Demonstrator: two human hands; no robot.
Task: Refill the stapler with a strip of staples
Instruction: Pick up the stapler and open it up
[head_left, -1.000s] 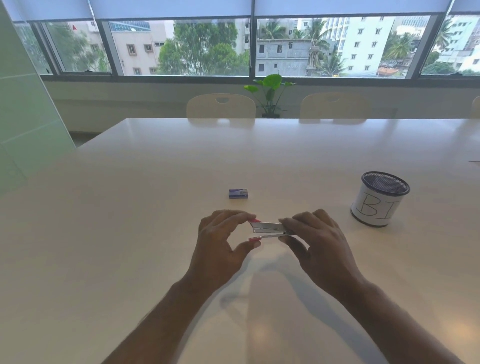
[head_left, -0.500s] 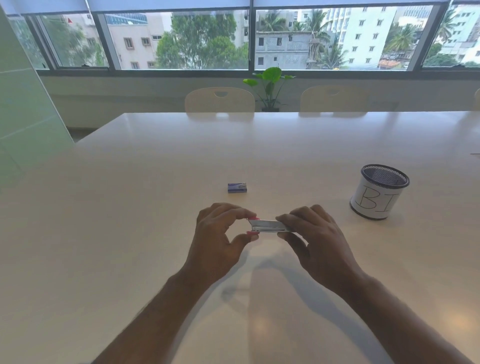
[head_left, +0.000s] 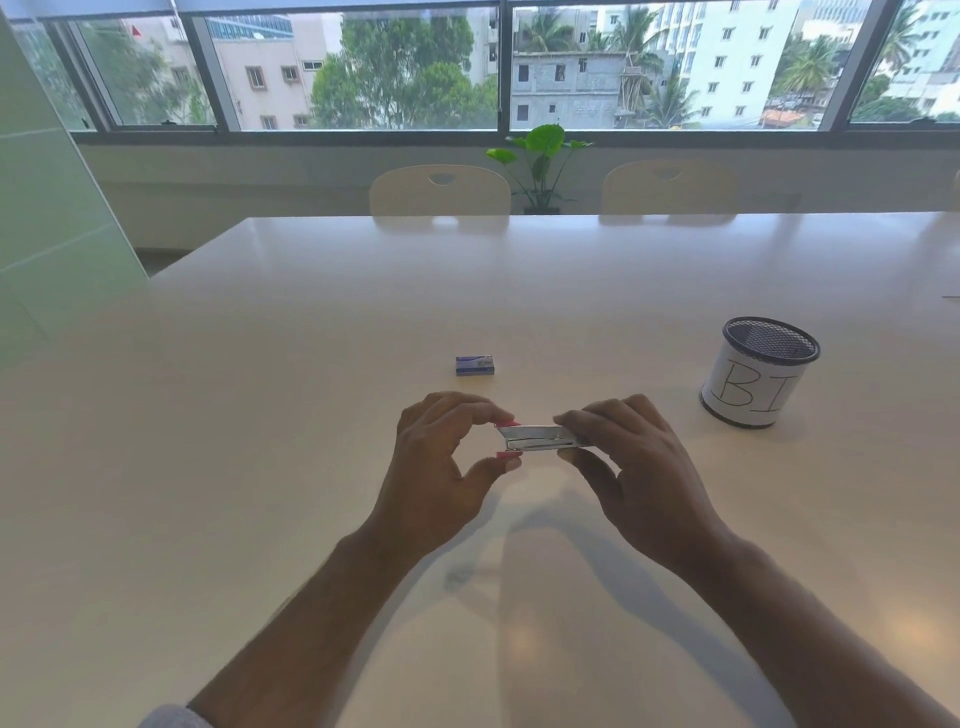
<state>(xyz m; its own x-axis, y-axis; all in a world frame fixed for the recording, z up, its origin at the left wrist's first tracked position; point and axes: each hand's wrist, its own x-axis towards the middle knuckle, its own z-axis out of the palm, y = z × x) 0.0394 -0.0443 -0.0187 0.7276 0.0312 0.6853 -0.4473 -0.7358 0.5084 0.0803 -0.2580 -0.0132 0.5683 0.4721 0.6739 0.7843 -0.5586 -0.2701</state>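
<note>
A small silver stapler is held level above the white table, between both hands. My right hand grips its right end with fingers on top and thumb below. My left hand pinches the stapler's left end between forefinger and thumb. A small blue staple box lies on the table just beyond the hands. No loose strip of staples shows.
A black mesh cup wrapped in white paper marked "BI" stands to the right. Two chairs and a green plant sit beyond the far table edge, under the windows. A green wall panel is at left.
The hands and stapler hold nearly the same pose; the stapler's left end has tilted slightly. My head has tipped down a little, shifting the scene upward.
</note>
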